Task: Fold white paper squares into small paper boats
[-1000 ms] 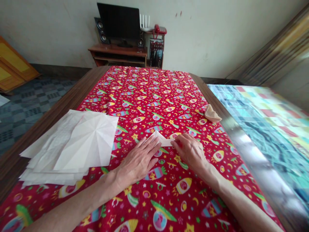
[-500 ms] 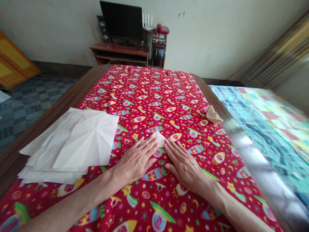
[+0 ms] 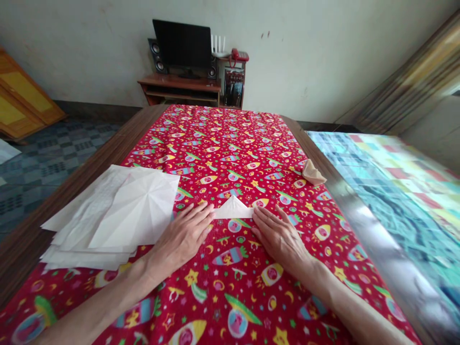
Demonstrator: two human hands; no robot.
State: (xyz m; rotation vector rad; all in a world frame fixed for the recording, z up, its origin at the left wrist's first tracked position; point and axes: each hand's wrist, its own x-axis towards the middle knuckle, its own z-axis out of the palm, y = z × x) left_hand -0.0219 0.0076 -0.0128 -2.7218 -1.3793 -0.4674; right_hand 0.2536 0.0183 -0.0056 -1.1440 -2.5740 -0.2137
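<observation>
A small folded sheet of white paper (image 3: 233, 209) lies flat on the red patterned cloth (image 3: 230, 287), with a peak at its middle and a straight band along its near edge. My left hand (image 3: 187, 230) rests palm down, its stretched fingertips on the paper's left end. At the right end, the fingertips of my right hand (image 3: 278, 235) press on the band, that hand also flat with fingers extended. The parts of the paper beneath my fingertips are hidden. Left of my left hand sits a stack of white paper sheets (image 3: 143, 211), the top one creased in a radiating pattern.
A beige folded piece (image 3: 312, 173) lies near the cloth's right edge. The brown wooden table edge (image 3: 97, 155) shows on the left. Beyond the table's far end stands a desk with a monitor (image 3: 183, 48). To the right is a bed with a checkered cover (image 3: 391, 177).
My left hand has slid left, from the paper's middle to its left end, uncovering the peak and band. My right hand has shifted slightly right. The camera view has tilted up a little.
</observation>
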